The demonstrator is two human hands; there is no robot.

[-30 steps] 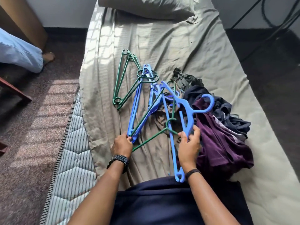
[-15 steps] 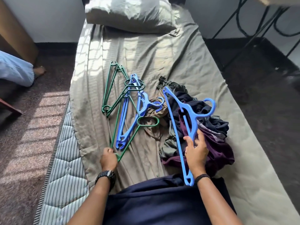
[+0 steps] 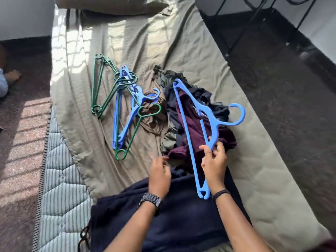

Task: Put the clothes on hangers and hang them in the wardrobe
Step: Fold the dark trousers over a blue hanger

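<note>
Since half a second ago the left hand [image 3: 160, 176] has let go of the green hangers [image 3: 107, 91] and moved to the clothes pile [image 3: 196, 128], fingers loose — grip empty. Right hand [image 3: 214, 160] holds one blue hanger [image 3: 183, 120] above the pile. Several hangers lie tangled on the bed [image 3: 181, 42] — count unclear; no writing legible.

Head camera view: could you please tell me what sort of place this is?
Most likely a bedroom: a mattress under a wrinkled sheet, a pillow at its far end, and carpet alongside.
</note>
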